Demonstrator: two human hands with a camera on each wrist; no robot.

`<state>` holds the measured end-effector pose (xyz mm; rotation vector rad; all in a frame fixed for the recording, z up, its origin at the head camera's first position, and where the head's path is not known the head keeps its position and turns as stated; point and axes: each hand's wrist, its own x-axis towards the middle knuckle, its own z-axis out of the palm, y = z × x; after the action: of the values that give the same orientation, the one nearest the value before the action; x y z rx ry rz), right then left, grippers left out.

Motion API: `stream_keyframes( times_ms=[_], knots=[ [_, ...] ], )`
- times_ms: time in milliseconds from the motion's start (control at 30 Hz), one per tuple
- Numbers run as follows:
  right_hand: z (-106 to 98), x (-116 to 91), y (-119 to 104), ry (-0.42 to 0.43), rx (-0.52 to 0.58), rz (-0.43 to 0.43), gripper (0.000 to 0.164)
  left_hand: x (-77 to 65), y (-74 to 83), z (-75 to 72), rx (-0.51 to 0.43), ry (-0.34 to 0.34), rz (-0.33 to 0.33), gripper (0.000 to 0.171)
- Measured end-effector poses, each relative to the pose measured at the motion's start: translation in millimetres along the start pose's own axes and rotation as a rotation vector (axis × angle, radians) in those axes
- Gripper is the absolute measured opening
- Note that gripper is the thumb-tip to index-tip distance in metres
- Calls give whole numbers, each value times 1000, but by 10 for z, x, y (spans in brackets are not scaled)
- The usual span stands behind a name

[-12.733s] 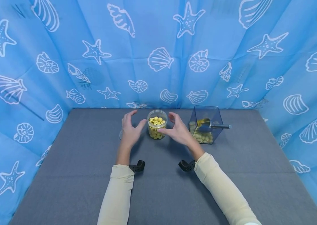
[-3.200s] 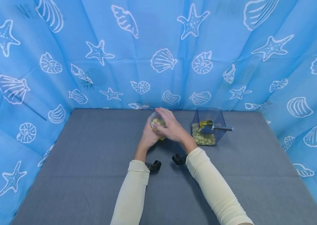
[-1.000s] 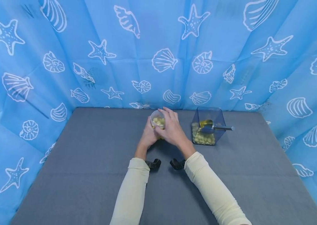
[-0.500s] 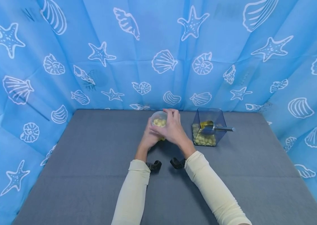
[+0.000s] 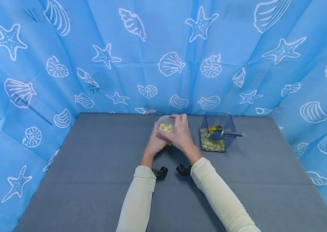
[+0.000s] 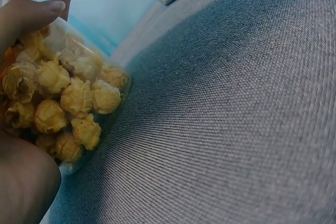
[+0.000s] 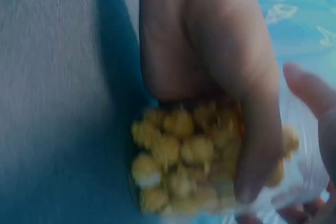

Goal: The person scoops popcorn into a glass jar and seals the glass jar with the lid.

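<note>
A clear round jar (image 5: 166, 122) of yellow popcorn stands near the back middle of the table. My left hand (image 5: 154, 141) grips its side, thumb across the wall, as the left wrist view shows. Over the top, my right hand (image 5: 180, 132) curls fingers and thumb round a clear lid (image 5: 163, 118) at the rim. Through the jar's wall, popcorn (image 6: 76, 98) shows in the left wrist view, with the base edge at the grey cloth. The right wrist view is blurred; there the left thumb lies over the jar (image 7: 184, 156). The jar's near side is hidden by my hands in the head view.
To the right stands a square blue-tinted bin (image 5: 230, 120) partly filled with pale popcorn. A metal scoop (image 5: 228, 133) rests in it, handle jutting out right over the rim. A blue curtain (image 5: 152, 38) with shell prints hangs behind the grey-covered table (image 5: 94, 193).
Earliest, both hands were apart beside the open jar, and a clear disc lay left on the table; it no longer shows there. Lately the right-hand fingers shift round the rim, turning towards me.
</note>
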<state>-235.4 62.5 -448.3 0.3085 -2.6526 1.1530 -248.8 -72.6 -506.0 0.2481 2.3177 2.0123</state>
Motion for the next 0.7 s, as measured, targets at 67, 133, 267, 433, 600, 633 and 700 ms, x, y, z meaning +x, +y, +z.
stream_keyframes(
  times_ms=[67,133,267,433,600,633,700],
  knots=[
    [26,-4,-21,35,-27,11,84,2,10,13,24,0,10,90],
    [11,-10,-39,21,-26,27,83,-1,18,19,30,-2,11,90],
    [-120,-7,-39,-124,101,56,80,-16,28,12,7,-3,-5,92],
    [-266,23,25,-294,210,-23,77,-16,2,-1,-2,7,-50,99],
    [-216,14,78,-229,186,-41,76,-5,-30,3,10,1,-50,100],
    [-189,7,78,-198,178,-21,77,-3,-34,4,10,3,-44,99],
    [-141,-8,66,-140,161,12,82,-1,-37,6,5,5,-27,97]
  ],
)
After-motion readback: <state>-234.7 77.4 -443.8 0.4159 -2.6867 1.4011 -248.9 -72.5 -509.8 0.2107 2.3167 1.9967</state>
